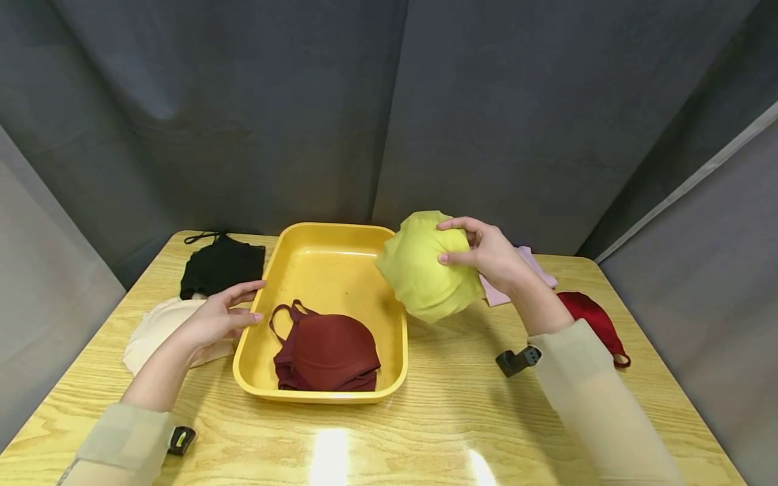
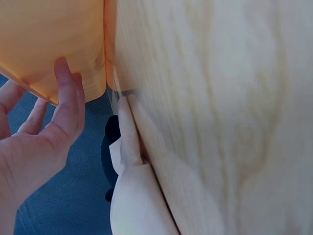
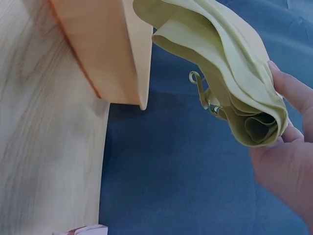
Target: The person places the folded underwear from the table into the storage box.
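Note:
My right hand [image 1: 495,256] pinches a folded yellow bra [image 1: 425,266] between thumb and fingers, above the right rim of a yellow plastic tray [image 1: 340,270]. In the right wrist view, the bra's folded layers [image 3: 230,73] and a thin strap with a small ring show. Inside the tray's near half lies a dark maroon bra [image 1: 334,347], cups up, straps toward the left. At the tray's left rim is my left hand [image 1: 213,320], its fingers loosely bent and fingertips at the edge. In the left wrist view, the fingers [image 2: 66,98] overlap the tray's outer wall.
Left of the tray lie a black garment [image 1: 225,266] and a cream bra [image 1: 164,331], partly under the left forearm. To the right are a lilac cloth [image 1: 497,290], partly behind the right hand, and a red bra [image 1: 592,324]. Grey curtains [image 1: 389,115] stand behind the table.

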### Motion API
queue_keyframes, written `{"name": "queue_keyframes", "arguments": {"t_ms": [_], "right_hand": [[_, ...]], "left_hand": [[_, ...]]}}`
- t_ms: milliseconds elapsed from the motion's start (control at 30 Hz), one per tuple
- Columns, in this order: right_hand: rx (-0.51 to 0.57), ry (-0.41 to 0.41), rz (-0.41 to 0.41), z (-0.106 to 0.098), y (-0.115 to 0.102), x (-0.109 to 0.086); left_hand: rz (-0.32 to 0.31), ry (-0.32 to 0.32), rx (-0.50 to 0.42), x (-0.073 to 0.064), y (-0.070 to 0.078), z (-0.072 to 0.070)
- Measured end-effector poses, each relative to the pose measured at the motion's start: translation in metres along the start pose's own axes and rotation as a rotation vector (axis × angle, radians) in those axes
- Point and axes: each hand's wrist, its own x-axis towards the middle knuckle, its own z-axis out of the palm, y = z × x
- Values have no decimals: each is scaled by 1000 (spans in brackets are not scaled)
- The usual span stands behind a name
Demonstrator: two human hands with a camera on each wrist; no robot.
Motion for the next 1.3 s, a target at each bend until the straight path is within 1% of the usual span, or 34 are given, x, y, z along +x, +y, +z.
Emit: {"name": "queue_keyframes", "arguments": {"t_ms": [133, 367, 433, 600, 767, 1033, 1300], "right_hand": [[51, 6, -14, 5, -7, 5], [74, 45, -45, 20, -16, 12], [96, 50, -58, 24, -17, 15], [201, 53, -94, 34, -19, 22], [287, 58, -105, 45, -19, 26], [386, 97, -88, 62, -17, 35], [489, 113, -36, 80, -11, 41]], "left_hand": [[-2, 1, 1, 0, 0, 0], [4, 5, 17, -1, -1, -1], [8, 8, 20, -2, -1, -1], [13, 11, 13, -2, -3, -1], [11, 19, 20, 0, -5, 0], [10, 20, 11, 2, -6, 1], [13, 20, 23, 0, -5, 0]]}}
